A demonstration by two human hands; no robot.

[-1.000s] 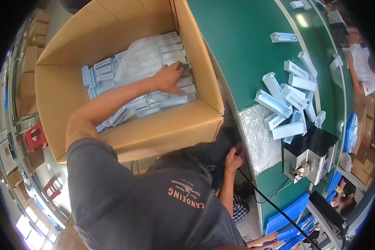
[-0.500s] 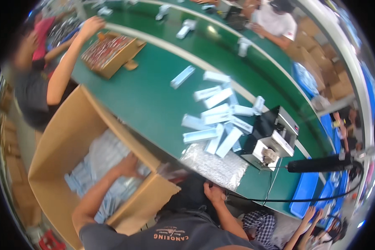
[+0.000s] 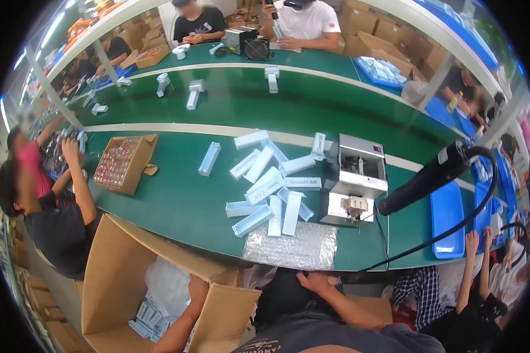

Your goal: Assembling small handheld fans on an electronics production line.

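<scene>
At lower left, inside a tall brown cardboard box [image 3: 107, 282], pale-blue, plastic-looking channels [image 3: 147, 319] lie jumbled, your left hand [image 3: 198, 288] just inside its right wall. More such channels [image 3: 266, 185] heap on the green tabletop [image 3: 171, 185], some overlapping silvery bubble wrap [image 3: 291, 247]. Your right hand [image 3: 317, 282] is near the table's edge. Whether either hand grips anything, I cannot tell.

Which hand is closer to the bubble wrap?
Right. The right hand is just on the near side of the bubble wrap; the left hand is farther left, inside the big carton.
</scene>
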